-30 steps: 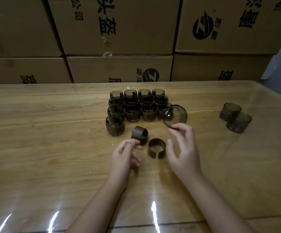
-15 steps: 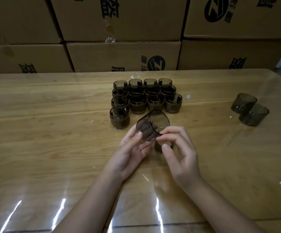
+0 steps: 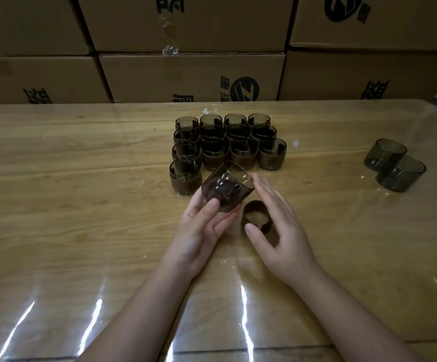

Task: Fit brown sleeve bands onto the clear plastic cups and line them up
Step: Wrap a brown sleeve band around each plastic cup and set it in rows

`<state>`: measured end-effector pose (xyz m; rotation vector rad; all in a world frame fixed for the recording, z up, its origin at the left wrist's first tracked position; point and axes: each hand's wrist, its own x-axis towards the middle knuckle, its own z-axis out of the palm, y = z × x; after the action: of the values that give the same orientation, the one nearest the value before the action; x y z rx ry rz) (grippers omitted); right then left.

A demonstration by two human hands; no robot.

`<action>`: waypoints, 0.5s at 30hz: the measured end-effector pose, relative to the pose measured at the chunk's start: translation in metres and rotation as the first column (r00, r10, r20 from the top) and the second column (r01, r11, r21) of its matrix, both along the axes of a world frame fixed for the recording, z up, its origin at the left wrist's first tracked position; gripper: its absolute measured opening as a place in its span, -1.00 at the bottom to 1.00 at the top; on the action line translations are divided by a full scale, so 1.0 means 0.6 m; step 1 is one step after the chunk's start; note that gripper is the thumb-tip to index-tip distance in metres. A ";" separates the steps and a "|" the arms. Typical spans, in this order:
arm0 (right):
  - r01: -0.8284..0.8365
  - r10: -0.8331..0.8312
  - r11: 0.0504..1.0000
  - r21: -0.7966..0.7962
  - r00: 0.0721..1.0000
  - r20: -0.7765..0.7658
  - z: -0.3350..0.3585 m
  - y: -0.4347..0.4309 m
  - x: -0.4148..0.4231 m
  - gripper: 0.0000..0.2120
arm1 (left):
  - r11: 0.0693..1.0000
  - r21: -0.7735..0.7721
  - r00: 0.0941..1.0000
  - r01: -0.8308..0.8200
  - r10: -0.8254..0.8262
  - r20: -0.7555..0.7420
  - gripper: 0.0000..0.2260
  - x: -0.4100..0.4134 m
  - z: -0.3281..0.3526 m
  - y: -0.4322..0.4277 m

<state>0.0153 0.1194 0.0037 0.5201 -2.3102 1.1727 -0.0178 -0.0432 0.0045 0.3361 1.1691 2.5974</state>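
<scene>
My left hand [image 3: 201, 226] holds a clear smoky cup [image 3: 226, 188] tilted on its side, thumb on its wall, with a brown sleeve band showing through it. My right hand [image 3: 277, 226] hovers with straight fingers over a loose brown band [image 3: 255, 218] lying on the table; its thumb tip is at the band's near edge. Behind them several banded cups [image 3: 227, 142] stand in rows, one more [image 3: 185, 176] at the front left. Two bare cups [image 3: 395, 165] wait at the far right.
The wooden table [image 3: 81, 205] has a glossy transparent cover. Stacked cardboard boxes [image 3: 191, 77] form a wall along its far edge. The table's right edge slants in at the upper right.
My left hand took the band and then the cup from my right hand. My right hand let go of the cup and spread over the second band. The view shifted down.
</scene>
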 end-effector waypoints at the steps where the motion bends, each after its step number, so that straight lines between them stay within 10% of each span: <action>1: -0.003 0.003 1.000 0.000 1.000 0.001 0.000 -0.001 0.000 -0.44 | 0.999 -0.024 0.999 -0.045 0.045 0.005 -0.39 0.000 0.000 0.001; 15: -0.018 0.017 1.000 -0.020 0.999 -0.037 0.009 0.004 -0.002 -0.49 | 0.913 -0.332 0.962 -0.236 0.171 -0.215 -0.39 0.006 -0.012 0.008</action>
<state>0.0143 0.1218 0.0092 0.5513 -2.2644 1.1840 -0.0143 -0.0382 -0.0024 0.3968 1.7935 2.4913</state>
